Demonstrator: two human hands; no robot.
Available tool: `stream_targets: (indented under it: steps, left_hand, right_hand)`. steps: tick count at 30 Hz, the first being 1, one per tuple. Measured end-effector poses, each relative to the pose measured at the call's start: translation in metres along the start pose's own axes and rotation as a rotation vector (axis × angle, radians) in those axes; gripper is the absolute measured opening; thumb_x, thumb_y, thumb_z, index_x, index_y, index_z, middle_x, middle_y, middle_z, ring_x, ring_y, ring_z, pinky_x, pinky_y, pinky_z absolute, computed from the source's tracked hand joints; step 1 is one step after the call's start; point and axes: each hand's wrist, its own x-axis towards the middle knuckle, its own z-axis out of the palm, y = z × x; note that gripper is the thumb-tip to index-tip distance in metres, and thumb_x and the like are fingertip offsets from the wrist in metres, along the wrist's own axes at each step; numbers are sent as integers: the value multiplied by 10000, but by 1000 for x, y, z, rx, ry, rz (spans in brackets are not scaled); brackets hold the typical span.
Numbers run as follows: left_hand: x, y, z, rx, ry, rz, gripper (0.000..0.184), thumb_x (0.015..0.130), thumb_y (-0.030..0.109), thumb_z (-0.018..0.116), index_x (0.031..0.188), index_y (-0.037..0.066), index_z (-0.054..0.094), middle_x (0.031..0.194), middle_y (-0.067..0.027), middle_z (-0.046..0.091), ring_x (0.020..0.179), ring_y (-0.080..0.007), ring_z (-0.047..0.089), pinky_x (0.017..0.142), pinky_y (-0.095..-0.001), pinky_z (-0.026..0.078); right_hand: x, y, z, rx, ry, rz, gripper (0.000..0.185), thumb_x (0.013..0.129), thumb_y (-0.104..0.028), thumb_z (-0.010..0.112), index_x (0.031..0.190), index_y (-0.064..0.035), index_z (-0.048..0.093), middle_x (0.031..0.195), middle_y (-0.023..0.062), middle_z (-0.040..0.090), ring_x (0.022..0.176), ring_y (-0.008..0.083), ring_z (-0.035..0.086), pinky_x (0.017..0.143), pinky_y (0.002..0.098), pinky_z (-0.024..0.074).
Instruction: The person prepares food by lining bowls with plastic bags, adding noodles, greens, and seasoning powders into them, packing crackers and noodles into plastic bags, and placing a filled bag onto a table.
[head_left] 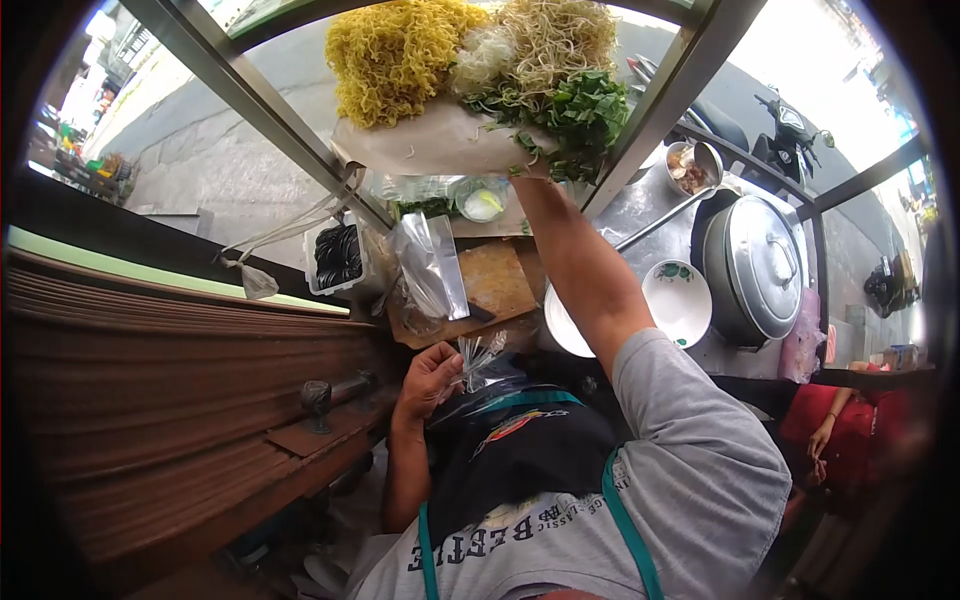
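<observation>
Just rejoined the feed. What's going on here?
The left hand pinches what looks like thin, clear plastic. The right arm stretches up toward the yellow noodles and greens, with the right hand hidden by the pale sheet beneath them. A white bowl and a lidded pot stand off to the right.

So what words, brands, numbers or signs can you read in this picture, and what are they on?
"BEETLE": large letters across the front of the grey T-shirt.
"CLASSIC": smaller letters above it, on the same T-shirt; the rest of that line is partly covered.
Unreadable: the colourful emblem on the black apron, too small and blurred.
I can make out no numbers or signs.
</observation>
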Motion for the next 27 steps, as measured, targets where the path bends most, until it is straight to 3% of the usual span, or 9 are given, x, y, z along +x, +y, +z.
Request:
stream_targets:
  steps: [6,8,10,12,16,18,24,25,27]
  left_hand:
    - [30,37,12,42,-27,73,185,968,239,629,946,55,618,588,79,469,425,9,338,386,-178,256]
    - [48,45,13,87,-23,54,173,964,233,638,967,60,631,592,85,475,434,15,347,389,-177,251]
    - [67,49,18,109,-59,49,161,959,225,647,969,65,637,594,91,479,442,20,355,392,-175,248]
    - [83,56,32,107,-116,55,148,954,216,656,953,69,636,594,98,482,448,25,362,393,-171,244]
    - [92,67,63,162,-157,69,163,947,223,670,930,67,628,699,65,575,482,34,383,406,-158,233]
    - [109,65,62,309,-272,96,162,947,221,669,961,62,641,758,48,594,548,13,441,460,-170,301]
    - [132,69,94,616,-225,341,202,948,211,661,1022,24,640,851,11,618,756,-57,539,677,-217,432]
    - [127,64,105,817,-45,674,202,953,178,640,1046,0,615,904,-26,609,815,-104,545,746,-265,452]
    - [102,61,121,729,154,654,213,949,174,638,1057,-5,599,937,-49,603,863,-133,554,805,-286,454]
  right_hand:
    - [-101,-8,-17,-532,239,-195,518,962,-424,577,1227,20,606,1171,202,657,1100,246,622,925,382,469]
    - [-147,32,-37,-392,123,-463,616,937,-440,615,1320,34,531,1283,262,583,1206,320,573,1016,394,447]
    - [-207,10,-60,-6,-489,-164,743,923,-467,632,1411,47,407,1391,254,493,1307,301,489,1088,390,394]
    - [-224,22,-75,-386,-569,-327,561,957,-434,605,1265,30,541,1225,200,616,1166,252,586,995,356,458]
    - [-239,29,-85,-298,-475,-246,366,1024,-344,527,875,-12,566,824,43,637,795,130,584,751,308,473]
    - [-237,43,-88,-110,-424,-56,343,1028,-331,524,859,-33,542,752,8,554,730,115,523,709,289,451]
    - [-261,43,-106,151,-401,-230,308,1043,-296,500,839,-65,496,681,-31,444,642,89,445,624,258,418]
    - [-255,54,-116,208,-371,-138,293,1044,-283,499,856,-59,487,737,-13,501,670,83,470,627,255,428]
    - [-257,60,-123,284,-176,-266,273,1042,-288,504,888,-62,516,774,2,539,702,85,505,644,243,434]
